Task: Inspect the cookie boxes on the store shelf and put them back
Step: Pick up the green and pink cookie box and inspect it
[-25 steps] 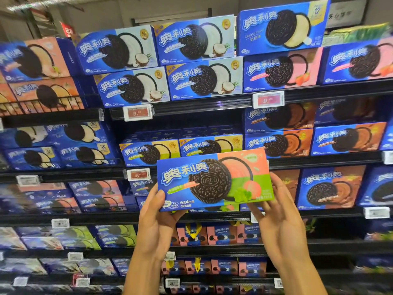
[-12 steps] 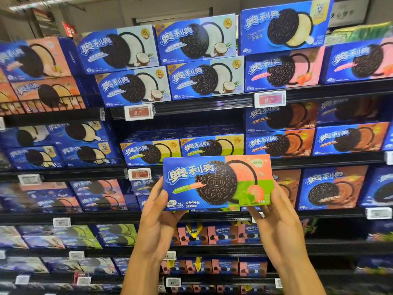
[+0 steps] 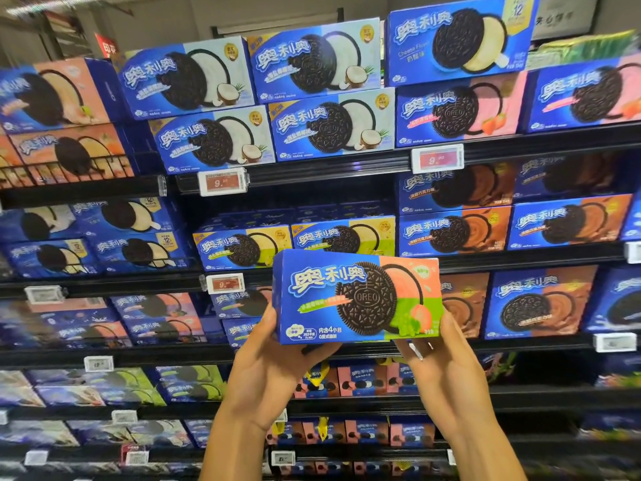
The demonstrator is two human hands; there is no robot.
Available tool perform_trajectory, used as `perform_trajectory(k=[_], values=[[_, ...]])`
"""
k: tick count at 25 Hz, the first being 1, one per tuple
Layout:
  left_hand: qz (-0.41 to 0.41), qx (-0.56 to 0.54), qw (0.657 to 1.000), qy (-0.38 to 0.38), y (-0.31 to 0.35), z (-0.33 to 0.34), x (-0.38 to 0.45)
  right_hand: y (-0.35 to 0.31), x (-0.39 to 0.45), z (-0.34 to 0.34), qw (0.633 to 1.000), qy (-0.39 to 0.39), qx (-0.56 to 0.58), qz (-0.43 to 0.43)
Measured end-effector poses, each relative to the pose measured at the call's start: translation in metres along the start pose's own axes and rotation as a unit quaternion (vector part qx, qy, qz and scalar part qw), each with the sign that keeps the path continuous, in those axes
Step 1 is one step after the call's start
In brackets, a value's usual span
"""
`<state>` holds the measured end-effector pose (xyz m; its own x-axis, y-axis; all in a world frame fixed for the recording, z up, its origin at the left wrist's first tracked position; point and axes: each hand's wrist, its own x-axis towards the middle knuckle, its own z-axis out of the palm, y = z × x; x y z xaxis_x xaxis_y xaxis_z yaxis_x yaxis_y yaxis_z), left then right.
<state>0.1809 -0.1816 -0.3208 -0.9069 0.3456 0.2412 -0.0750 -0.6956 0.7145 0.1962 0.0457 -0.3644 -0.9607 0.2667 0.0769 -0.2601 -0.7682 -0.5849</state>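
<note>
I hold one blue cookie box [image 3: 357, 296] with a pink and green panel and a big dark cookie on its front, upright and facing me, in front of the middle shelves. My left hand [image 3: 270, 369] grips its lower left end, fingers curled behind and the thumb on the side. My right hand [image 3: 440, 369] grips its lower right end from behind and below. Behind the box, a store shelf [image 3: 347, 352] carries more boxes of the same kind [image 3: 242, 300], partly hidden by the held box.
Shelves [image 3: 312, 171] full of blue cookie boxes fill the view: coconut ones [image 3: 326, 123] above, yellow-green ones [image 3: 242, 244] just behind the held box, chocolate ones [image 3: 534, 300] at the right. Price tags [image 3: 223, 182] hang on the shelf edges. Small packs [image 3: 347, 380] stand lower down.
The box has shifted slightly to the right and down in my hands and now sits level. Both hands keep the same grip.
</note>
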Motion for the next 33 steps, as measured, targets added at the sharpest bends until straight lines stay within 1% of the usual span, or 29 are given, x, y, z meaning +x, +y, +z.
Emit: perform_trajectory(k=[3,8,11,16,20,22,26,33], values=[[-0.007,0.023,1.0,0.003,-0.001,0.005,-0.001,0.002,0.002,-0.002,1.0,0.007,-0.001,0.009],[0.0,0.056,0.998,0.018,0.0,0.005,-0.003,0.004,0.002,-0.003,0.994,0.039,-0.106,0.009],[0.01,0.074,0.997,0.023,-0.001,0.006,-0.005,0.003,0.002,-0.003,0.99,0.053,-0.128,0.006],[0.03,0.178,0.983,0.027,0.0,0.019,-0.007,0.007,0.001,-0.004,0.986,0.052,-0.155,0.028],[0.033,0.282,0.959,0.021,-0.006,0.038,-0.011,0.014,0.001,-0.007,0.984,0.062,-0.154,0.067],[0.029,0.31,0.95,0.017,-0.01,0.045,-0.012,0.018,0.001,-0.01,0.982,0.066,-0.159,0.075],[0.029,0.328,0.944,0.017,-0.014,0.052,-0.01,0.022,0.002,-0.012,0.977,0.061,-0.188,0.078],[0.016,0.322,0.946,0.015,-0.019,0.058,-0.011,0.018,0.002,-0.016,0.972,0.054,-0.213,0.081]])
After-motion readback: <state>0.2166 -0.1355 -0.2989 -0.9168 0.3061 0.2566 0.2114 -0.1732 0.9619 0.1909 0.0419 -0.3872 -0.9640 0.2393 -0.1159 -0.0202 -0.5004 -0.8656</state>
